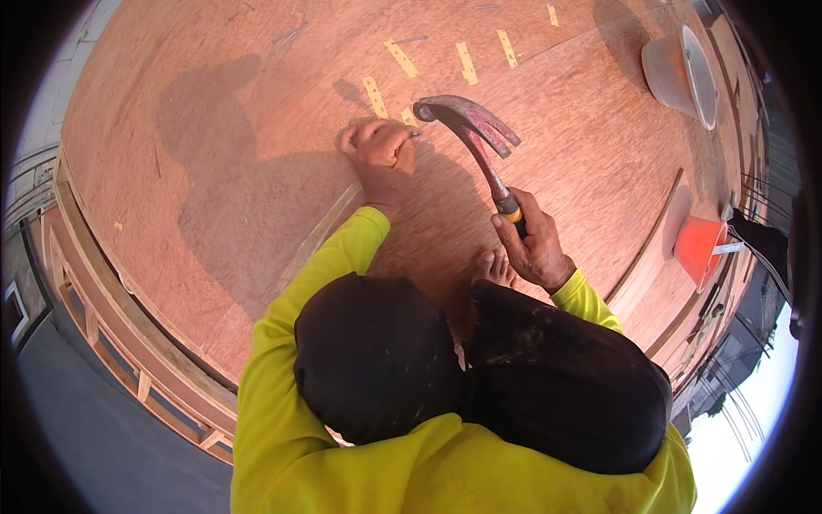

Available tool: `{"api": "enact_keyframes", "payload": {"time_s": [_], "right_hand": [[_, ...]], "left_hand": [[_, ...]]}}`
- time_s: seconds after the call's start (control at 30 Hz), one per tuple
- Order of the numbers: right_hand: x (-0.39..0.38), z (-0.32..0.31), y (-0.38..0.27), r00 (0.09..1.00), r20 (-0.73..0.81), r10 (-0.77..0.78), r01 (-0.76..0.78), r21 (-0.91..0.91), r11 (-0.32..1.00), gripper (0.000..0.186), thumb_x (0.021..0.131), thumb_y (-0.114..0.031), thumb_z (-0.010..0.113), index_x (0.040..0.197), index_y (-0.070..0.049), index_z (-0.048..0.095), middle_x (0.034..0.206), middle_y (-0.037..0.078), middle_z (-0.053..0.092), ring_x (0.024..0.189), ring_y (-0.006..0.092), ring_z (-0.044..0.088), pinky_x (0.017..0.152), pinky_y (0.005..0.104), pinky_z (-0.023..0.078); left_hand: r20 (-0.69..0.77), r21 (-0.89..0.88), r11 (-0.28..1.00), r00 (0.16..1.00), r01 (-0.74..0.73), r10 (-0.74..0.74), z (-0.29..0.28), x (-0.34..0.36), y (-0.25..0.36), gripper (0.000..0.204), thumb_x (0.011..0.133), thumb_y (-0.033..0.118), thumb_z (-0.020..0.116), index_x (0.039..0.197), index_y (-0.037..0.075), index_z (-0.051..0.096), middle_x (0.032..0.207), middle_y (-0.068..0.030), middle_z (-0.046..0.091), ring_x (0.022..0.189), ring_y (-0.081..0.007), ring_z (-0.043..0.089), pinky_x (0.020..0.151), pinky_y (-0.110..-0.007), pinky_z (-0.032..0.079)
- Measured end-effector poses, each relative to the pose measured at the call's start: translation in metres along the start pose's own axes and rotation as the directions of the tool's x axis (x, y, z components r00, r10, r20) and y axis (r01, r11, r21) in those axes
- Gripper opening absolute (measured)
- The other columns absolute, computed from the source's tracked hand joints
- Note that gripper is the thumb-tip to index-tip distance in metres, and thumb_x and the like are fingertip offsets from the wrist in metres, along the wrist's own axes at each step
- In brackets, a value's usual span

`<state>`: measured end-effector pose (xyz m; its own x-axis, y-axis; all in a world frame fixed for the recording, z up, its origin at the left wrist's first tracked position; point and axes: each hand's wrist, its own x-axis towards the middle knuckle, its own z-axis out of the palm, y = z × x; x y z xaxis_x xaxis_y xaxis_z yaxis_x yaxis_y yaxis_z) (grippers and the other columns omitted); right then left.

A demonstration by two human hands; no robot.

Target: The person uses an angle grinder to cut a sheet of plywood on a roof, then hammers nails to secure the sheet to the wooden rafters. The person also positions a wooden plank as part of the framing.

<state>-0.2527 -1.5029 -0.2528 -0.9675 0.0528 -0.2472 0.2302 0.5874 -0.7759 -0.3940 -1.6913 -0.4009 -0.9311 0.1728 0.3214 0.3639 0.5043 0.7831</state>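
Note:
My right hand [535, 240] grips a claw hammer [471, 128] by its dark handle with a yellow band. The hammer's worn, reddish head is raised over the reddish plywood sheet [548, 111], its striking face close to my left hand [381, 154]. That left hand rests on the plywood with fingers curled and pinched together; a small greyish bit shows at the fingertips, too small to name. Right beside these fingers, a short yellow strip [408, 116] lies on the wood, and another yellow strip [374, 97] lies just beyond.
Several more speckled yellow strips [467, 63] run along the plywood. Thin loose nails [411, 38] lie at the far side. On the right stand a grey bucket [672, 73] and an orange bucket [698, 244]. A timber frame [141, 381] borders the platform's left edge, with a drop beyond.

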Motion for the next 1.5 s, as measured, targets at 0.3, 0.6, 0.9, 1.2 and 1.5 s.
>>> {"api": "enact_keyframes", "payload": {"time_s": [0.3,0.6,0.9,1.2,1.5], "right_hand": [[0.003,-0.003,-0.003,0.997,0.002,-0.078,0.078,-0.043,0.996,0.038,0.098,-0.012,0.066,0.131,-0.002,0.051,0.09,0.018,0.066,0.075,0.0308,0.069,0.067,0.0389,0.054],[0.007,-0.006,-0.007,0.998,0.034,-0.048,0.052,-0.127,0.991,0.036,0.097,-0.016,0.065,0.127,-0.004,0.05,0.089,0.022,0.066,0.074,0.0414,0.069,0.065,0.0471,0.055],[0.01,-0.009,-0.008,0.996,0.019,-0.088,0.091,-0.176,0.98,0.032,0.098,-0.016,0.065,0.123,-0.004,0.05,0.086,0.022,0.066,0.071,0.041,0.068,0.062,0.0474,0.053],[0.013,-0.012,-0.012,0.992,0.012,-0.123,0.123,-0.192,0.974,0.031,0.098,-0.012,0.066,0.122,-0.003,0.049,0.076,0.017,0.063,0.067,0.0381,0.068,0.059,0.0457,0.053],[0.015,-0.019,0.005,0.988,0.108,-0.11,0.132,-0.228,0.965,0.03,0.098,-0.012,0.065,0.121,-0.001,0.05,0.079,0.021,0.064,0.067,0.0383,0.068,0.06,0.047,0.053]], "left_hand": [[0.019,0.059,0.997,0.998,-0.057,0.056,-0.001,0.002,-0.003,0.005,0.081,0.011,0.07,0.082,0.011,0.075,0.086,0.0008,0.072,0.102,-0.018,0.062,0.111,-0.046,0.025],[0.031,0.037,0.997,0.997,-0.066,0.065,-0.003,0.002,-0.001,0.003,0.076,0.008,0.067,0.076,0.009,0.07,0.083,-0.0014,0.071,0.105,-0.0214,0.063,0.112,-0.048,0.025],[0.08,0.084,0.992,0.993,-0.089,0.082,-0.007,0.003,-0.002,0.009,0.078,0.009,0.068,0.083,0.011,0.076,0.091,-0.0011,0.075,0.107,-0.0206,0.063,0.112,-0.05,0.024],[0.155,0.02,1.0,0.988,-0.021,0.018,-0.016,-0.007,-0.001,0.019,0.079,0.008,0.068,0.097,0.01,0.074,0.105,-0.005,0.073,0.117,-0.0242,0.058,0.113,-0.052,0.026],[0.529,0.469,0.839,0.849,-0.276,-0.016,-0.083,-0.042,-0.017,0.093,0.086,0.043,0.068,0.155,-0.006,0.029,0.165,-0.0245,0.023,0.156,-0.0393,0.014,0.121,-0.066,0.009]]}}
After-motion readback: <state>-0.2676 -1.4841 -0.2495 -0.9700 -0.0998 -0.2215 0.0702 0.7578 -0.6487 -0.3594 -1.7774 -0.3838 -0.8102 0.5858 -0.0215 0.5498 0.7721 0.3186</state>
